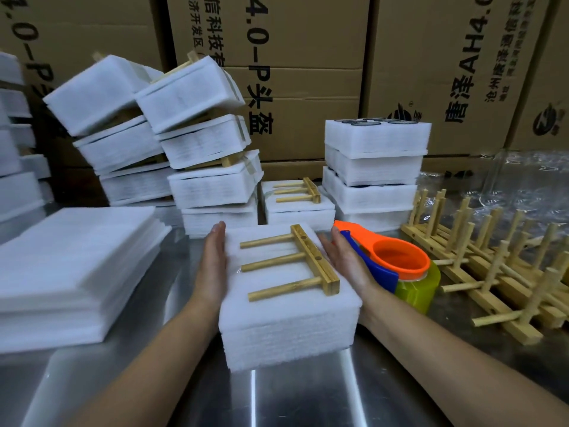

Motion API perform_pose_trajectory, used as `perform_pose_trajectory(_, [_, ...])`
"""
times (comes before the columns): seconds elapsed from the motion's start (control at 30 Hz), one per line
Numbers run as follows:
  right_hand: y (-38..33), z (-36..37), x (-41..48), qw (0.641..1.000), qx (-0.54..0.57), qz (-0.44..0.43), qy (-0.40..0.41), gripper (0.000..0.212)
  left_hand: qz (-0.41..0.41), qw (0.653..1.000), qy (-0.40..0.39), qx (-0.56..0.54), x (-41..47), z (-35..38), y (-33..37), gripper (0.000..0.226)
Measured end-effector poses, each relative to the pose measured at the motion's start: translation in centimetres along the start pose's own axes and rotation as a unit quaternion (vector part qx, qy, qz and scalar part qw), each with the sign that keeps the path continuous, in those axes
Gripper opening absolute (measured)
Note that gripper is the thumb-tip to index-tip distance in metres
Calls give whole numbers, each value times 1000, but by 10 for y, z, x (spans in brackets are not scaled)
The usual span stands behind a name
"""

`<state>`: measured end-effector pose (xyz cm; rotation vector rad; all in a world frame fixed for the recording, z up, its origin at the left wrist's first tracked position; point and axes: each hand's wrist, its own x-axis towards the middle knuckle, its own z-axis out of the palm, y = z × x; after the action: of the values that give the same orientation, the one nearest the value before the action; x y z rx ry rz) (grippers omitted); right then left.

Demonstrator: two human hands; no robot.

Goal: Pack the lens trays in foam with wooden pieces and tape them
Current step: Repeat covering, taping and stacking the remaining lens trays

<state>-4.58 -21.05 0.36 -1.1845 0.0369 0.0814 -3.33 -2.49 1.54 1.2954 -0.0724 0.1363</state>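
Beside foam block, tape dispenser; wooden racks

Both bare forearms reach forward from the bottom edge and angle inward toward each other. Left hand is flat, fingers straight and together, pointing away from the body, palm facing right. Right hand mirrors it, fingers straight and together, palm facing left. Palms face each other, well apart. Wrists are roughly straight. Neither thumb is clearly visible.
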Motion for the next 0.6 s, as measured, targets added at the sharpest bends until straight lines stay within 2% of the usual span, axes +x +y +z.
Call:
perform_pose_trajectory(0.07, [-1, 1, 1, 1000, -17, -2, 21, 45, -30, 997, 0, -74, 1, -3, -7, 44])
perform_pose_trajectory(0.13, [-4, 4, 2, 995, 13, -15, 101, 46, -51, 992, 20, -117, 2, -5, -14, 37])
perform_pose_trajectory(0.2, [-1, 4, 5, 997, -31, -5, 72, 45, -92, 986, 65, -123, 1, -4, -15, 37])
perform_pose_trajectory(0.27, [1, 2, 6, 998, -26, 10, 51, 43, -125, 981, 88, -121, 1, -4, -15, 40])
perform_pose_trajectory(0.33, [1, 2, 7, 997, -23, 1, 68, 43, -133, 981, 81, -111, 0, -2, -11, 47])
perform_pose_trajectory(0.43, [-1, 1, 6, 998, 43, -17, 38, 42, -120, 987, 70, -86, -1, 2, -5, 57])
perform_pose_trajectory(0.53, [-3, 0, 4, 996, 78, -36, -20, 42, -99, 986, 79, -105, -5, 4, 6, 53])
perform_pose_trajectory(0.6, [-7, 2, 0, 993, 99, -50, -35, 43, -92, 989, 73, -94, -10, 5, 11, 39])
